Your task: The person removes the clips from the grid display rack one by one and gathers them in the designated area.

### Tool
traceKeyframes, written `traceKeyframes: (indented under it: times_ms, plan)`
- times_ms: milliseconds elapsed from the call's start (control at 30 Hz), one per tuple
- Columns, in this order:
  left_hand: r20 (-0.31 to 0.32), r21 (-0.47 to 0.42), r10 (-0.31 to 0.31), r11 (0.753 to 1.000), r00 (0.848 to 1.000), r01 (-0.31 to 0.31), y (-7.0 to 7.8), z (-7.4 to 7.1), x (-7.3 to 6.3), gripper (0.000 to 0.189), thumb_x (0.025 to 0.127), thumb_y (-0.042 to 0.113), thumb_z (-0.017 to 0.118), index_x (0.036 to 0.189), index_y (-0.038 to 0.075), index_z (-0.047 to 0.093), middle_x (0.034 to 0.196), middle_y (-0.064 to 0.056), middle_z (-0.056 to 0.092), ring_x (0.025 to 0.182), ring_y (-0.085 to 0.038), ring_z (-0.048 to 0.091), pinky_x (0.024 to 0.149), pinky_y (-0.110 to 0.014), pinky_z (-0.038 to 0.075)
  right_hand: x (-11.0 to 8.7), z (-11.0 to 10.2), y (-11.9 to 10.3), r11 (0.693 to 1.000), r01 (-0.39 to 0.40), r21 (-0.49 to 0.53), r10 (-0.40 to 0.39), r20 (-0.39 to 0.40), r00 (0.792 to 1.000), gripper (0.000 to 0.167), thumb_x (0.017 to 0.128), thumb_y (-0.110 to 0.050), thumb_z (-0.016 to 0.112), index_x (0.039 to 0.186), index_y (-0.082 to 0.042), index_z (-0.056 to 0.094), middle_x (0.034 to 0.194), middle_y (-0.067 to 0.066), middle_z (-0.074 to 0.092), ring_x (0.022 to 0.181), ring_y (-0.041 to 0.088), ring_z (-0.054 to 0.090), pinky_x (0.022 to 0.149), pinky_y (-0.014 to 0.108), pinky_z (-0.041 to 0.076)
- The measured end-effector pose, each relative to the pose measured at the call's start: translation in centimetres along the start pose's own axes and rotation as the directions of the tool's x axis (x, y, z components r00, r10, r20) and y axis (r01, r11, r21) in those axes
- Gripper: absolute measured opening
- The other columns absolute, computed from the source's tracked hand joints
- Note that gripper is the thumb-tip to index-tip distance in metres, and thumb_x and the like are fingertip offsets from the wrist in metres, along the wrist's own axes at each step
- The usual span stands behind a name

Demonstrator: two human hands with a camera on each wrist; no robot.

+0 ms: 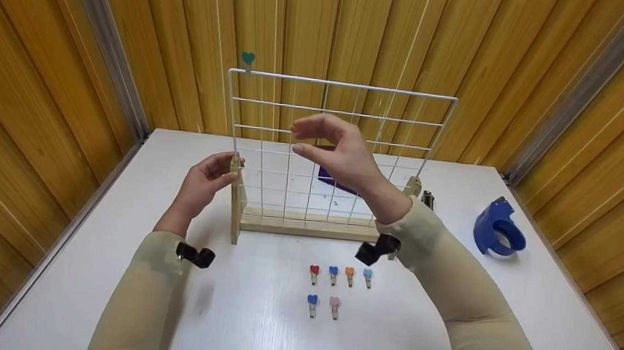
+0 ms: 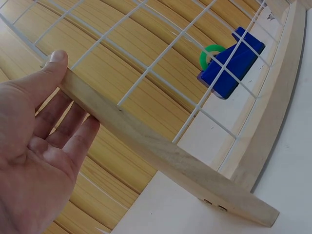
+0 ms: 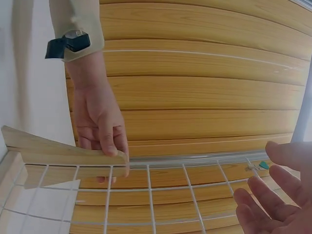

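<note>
A white wire grid (image 1: 346, 84) stands upright in a wooden frame with a base bar (image 1: 308, 228). My left hand (image 1: 201, 181) grips the top of the frame's left wooden post (image 2: 146, 139), thumb on one side and fingers on the other. In front of the grid my right hand (image 1: 341, 149) is raised, fingers loosely bent and apart, holding nothing. A green heart clothespin (image 1: 247, 59) is clipped on the grid's top wire near the left corner. On the table lie several small heart clothespins, among them a red one (image 1: 314, 274) and a pink one (image 1: 334, 306).
Behind the grid sits a blue tape dispenser (image 2: 231, 66) with a green roll. Another blue tape dispenser (image 1: 497, 229) stands at the right of the white table (image 1: 246, 324). A dark object (image 1: 427, 199) is beside the right post. Wood-patterned walls (image 1: 322, 33) enclose the table.
</note>
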State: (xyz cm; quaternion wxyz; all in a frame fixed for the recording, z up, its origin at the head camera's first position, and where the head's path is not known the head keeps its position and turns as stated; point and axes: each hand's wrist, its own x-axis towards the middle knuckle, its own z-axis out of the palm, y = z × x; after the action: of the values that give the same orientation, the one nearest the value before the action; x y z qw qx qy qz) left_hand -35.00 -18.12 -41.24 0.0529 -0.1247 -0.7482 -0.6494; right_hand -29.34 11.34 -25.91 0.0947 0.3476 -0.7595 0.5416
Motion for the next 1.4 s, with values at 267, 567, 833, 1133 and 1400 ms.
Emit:
traceKeyframes:
  times_ms: [267, 567, 833, 1133, 1400]
  plan:
    - [0.002, -0.004, -0.011, 1.000, 1.000, 0.011, 0.0, 0.1, 0.0, 0.050, 0.099, 0.012, 0.069, 0.146, 0.010, 0.054, 0.145, -0.011, 0.062, 0.124, -0.007, 0.062, 0.102, -0.015, 0.052, 4.8, 0.8, -3.0, 0.996, 0.075, 0.040, -0.072, -0.073, 0.995, 0.033, 0.091, -0.001, 0.074, 0.123, 0.004, 0.065, 0.121, 0.018, 0.071, 0.113, 0.031, 0.068, 0.105, 0.033, 0.053]
    - [-0.001, -0.021, 0.007, 1.000, 1.000, -0.007, 0.0, -0.2, -0.1, 0.049, 0.098, 0.010, 0.070, 0.145, 0.009, 0.056, 0.142, -0.013, 0.063, 0.119, -0.008, 0.063, 0.099, -0.016, 0.053, 9.2, 2.1, -5.3, 0.997, 0.013, -0.080, -0.021, -0.107, 0.994, 0.046, 0.091, -0.009, 0.077, 0.134, -0.003, 0.061, 0.134, 0.010, 0.067, 0.123, 0.017, 0.062, 0.108, 0.021, 0.048]
    - [-0.004, -0.005, -0.006, 1.000, 1.000, 0.006, -0.1, -0.1, 0.0, 0.048, 0.099, 0.012, 0.069, 0.145, 0.012, 0.056, 0.143, -0.011, 0.063, 0.121, -0.008, 0.063, 0.099, -0.015, 0.053, 11.6, 3.2, -5.1, 0.973, -0.105, -0.204, 0.095, -0.061, 0.994, 0.042, 0.097, -0.015, 0.072, 0.136, -0.004, 0.061, 0.132, 0.008, 0.070, 0.121, 0.016, 0.065, 0.105, 0.018, 0.048]
    - [0.000, 0.016, -0.007, 1.000, 1.000, 0.007, 0.0, 0.0, 0.0, 0.049, 0.099, 0.014, 0.069, 0.146, 0.012, 0.055, 0.145, -0.010, 0.062, 0.124, -0.008, 0.061, 0.102, -0.015, 0.052, 12.3, 4.2, -5.4, 0.954, -0.234, -0.188, 0.211, -0.134, 0.968, 0.027, 0.099, -0.015, 0.068, 0.124, -0.004, 0.072, 0.118, 0.007, 0.076, 0.104, 0.013, 0.071, 0.092, 0.019, 0.055]
    - [-0.002, 0.004, 0.001, 1.000, 1.000, -0.001, -0.1, 0.0, -0.1, 0.049, 0.099, 0.013, 0.069, 0.146, 0.012, 0.055, 0.145, -0.011, 0.062, 0.123, -0.008, 0.061, 0.101, -0.014, 0.052, 12.1, 4.8, -5.0, 0.953, -0.214, -0.215, 0.167, -0.220, 0.961, 0.019, 0.097, -0.017, 0.071, 0.112, -0.006, 0.077, 0.109, 0.006, 0.079, 0.096, 0.014, 0.074, 0.086, 0.020, 0.057]
